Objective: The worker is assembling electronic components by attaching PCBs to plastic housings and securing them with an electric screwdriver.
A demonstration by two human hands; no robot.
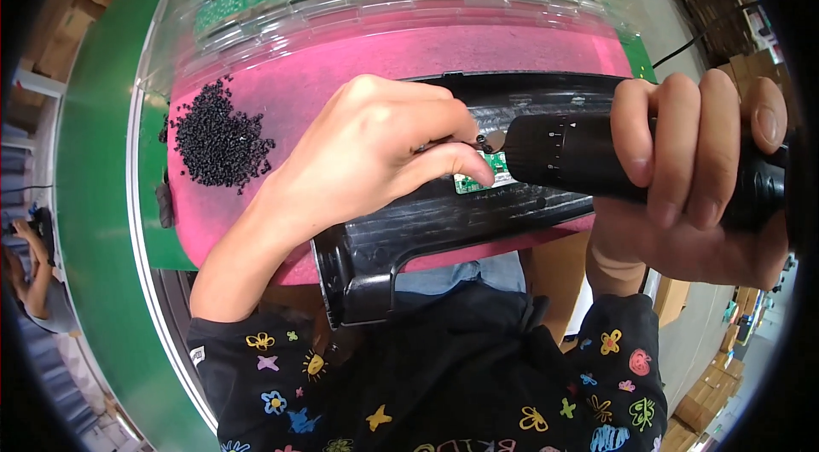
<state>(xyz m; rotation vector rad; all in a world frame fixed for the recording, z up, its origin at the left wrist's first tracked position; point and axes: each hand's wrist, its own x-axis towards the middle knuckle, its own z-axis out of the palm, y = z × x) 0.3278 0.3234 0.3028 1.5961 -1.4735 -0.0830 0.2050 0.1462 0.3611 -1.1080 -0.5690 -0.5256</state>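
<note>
My right hand (682,153) is closed around a black electric screwdriver (559,152), its nose pointing left. At that nose my left hand (380,132) is pinched, thumb and forefinger closed around a tiny dark part (484,142) that looks like a black screw; the fingers partly cover it. Below the fingertips shows a small green circuit board (471,184), lying in a long black plastic housing (486,217). The hand and screwdriver hide part of both. Left of my left wrist a heap of small black screws (220,136) is spread out.
A pink mat (299,55) lies under the housing. Clear plastic trays (409,4) with green circuit boards stand along the far side. Green surface (94,170) runs down the left, where another person (38,273) is visible. Cardboard boxes (717,379) stand at the right.
</note>
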